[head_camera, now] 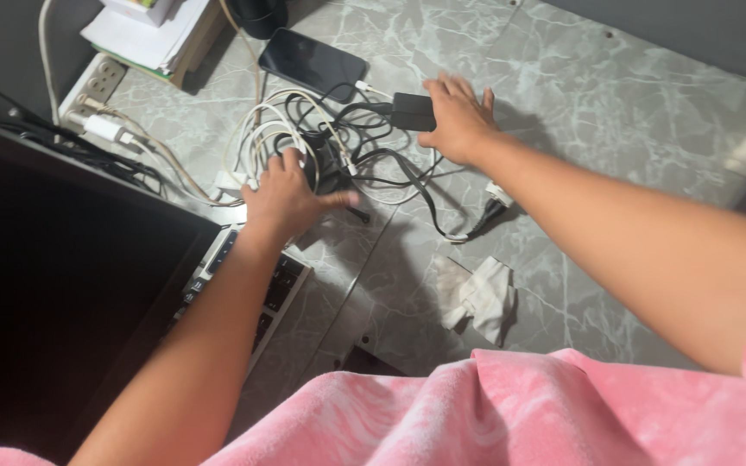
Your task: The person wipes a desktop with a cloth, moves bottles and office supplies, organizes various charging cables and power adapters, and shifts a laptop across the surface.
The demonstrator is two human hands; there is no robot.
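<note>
Pink fabric (pixel 494 414) fills the bottom of the view, closest to the camera, and both bare arms reach out over it toward a grey marble-patterned bench (pixel 615 112).

Left hand (pixel 291 197) lies palm down on a tangle of white and black cables (pixel 338 151). Its fingers are curled into the white loops and the thumb points to the right; it seems to hold part of the bundle, but how firmly I cannot tell. Just below this hand is the corner of a laptop keyboard (pixel 274 285), and the dark laptop screen (pixel 53 293) covers the left side.

Right hand (pixel 459 121) rests flat with the fingers spread, not closed on anything. Its fingertips touch a small black charger block (pixel 413 111), which sits at the right edge of the tangle. A black cable runs from there down to a plug (pixel 492 205) near the right forearm.

Beyond the cables lies a black phone (pixel 311 60), face up. A white power strip (pixel 90 86) is at the far left, beside a stack of papers (pixel 153 30). One crumpled white tissue (pixel 479 298) lies on the bench between the arms.
</note>
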